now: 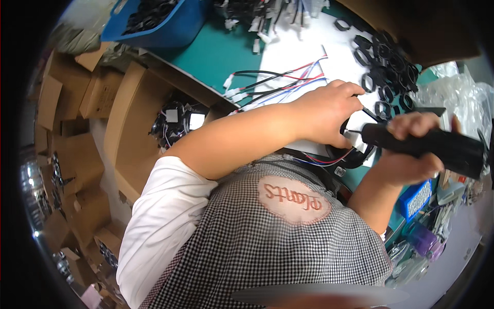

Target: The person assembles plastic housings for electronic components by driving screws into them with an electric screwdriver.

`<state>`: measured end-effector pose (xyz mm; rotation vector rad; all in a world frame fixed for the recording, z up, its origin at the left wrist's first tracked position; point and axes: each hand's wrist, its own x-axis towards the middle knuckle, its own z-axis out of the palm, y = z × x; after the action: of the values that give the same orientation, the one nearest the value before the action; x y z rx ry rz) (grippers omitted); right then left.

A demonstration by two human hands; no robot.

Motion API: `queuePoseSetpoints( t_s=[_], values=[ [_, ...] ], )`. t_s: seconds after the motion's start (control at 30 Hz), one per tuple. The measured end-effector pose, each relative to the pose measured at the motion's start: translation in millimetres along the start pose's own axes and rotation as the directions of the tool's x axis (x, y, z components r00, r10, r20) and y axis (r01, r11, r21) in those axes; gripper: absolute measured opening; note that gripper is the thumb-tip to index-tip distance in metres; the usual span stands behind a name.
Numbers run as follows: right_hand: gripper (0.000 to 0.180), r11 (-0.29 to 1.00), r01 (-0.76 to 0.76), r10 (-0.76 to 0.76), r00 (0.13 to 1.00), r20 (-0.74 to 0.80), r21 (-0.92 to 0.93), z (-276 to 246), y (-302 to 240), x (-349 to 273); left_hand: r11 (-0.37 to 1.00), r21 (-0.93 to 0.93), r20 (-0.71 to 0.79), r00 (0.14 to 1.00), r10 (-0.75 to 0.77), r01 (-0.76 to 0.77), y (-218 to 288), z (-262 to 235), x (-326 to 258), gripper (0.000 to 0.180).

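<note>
My right hand (406, 147) is wrapped round a thick black power screwdriver (453, 149), held almost level with its thin bit pointing left. My left hand (327, 113) curls over a black rounded part (352, 158) on the work surface, thumb and fingers gripping its edge. The screwdriver's bit reaches in between my left thumb and fingers; its contact point is too small to make out. Red, blue and black wires (321, 160) run from the black part near my apron. Beyond my left forearm lie several wire leads (272, 77) with white connectors.
Many black rings (383, 56) are heaped at the far right, beside clear plastic bags (458, 95). A blue bin (175, 31) of black parts stands far left. Open cardboard boxes (128, 123) sit left of the green table (221, 51). A small blue tray (416, 198) is at right.
</note>
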<state>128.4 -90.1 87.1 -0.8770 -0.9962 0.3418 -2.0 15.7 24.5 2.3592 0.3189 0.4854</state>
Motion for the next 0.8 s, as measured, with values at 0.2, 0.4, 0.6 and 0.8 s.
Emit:
queuePoseSetpoints(
  t_s=[0.2,0.4,0.6,0.8],
  values=[
    [0.081,0.901,0.108,-0.195,0.966,0.168,0.419,-48.6,-49.5,24.3,0.989,0.138,-0.321,0.947,-0.003,0.050,-22.9,-103.0,-69.2,0.070],
    [0.073,0.901,0.122,-0.178,0.979,0.098,0.416,-67.3,-35.0,23.3,0.766,-0.625,-0.498,0.678,-0.541,0.152,-99.0,-137.9,-268.7,0.054],
    [0.069,0.939,0.092,-0.084,0.996,-0.037,0.331,-66.3,-17.9,20.2,-0.010,-0.877,-0.169,-0.328,-0.929,0.481,-180.7,-31.4,-433.4,0.046],
    [0.078,0.982,0.071,-0.035,0.979,-0.200,0.175,-55.4,3.4,6.3,-0.334,-0.743,-0.191,-0.662,-0.725,0.580,-214.1,5.0,-479.1,0.080]
  ],
)
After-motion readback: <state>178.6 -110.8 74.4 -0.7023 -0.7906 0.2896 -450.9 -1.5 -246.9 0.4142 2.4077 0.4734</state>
